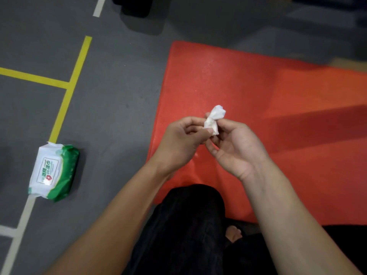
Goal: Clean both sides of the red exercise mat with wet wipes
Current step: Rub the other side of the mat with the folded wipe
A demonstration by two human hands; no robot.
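Both hands, left hand (179, 141) and right hand (236, 147), pinch a crumpled wet wipe (214, 120) directly above the red mat (278, 116), whose long axis extends rightward.

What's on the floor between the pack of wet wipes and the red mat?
Nothing: the head view shows only bare grey floor between the white-and-green wet wipes pack and the red foam exercise mat.
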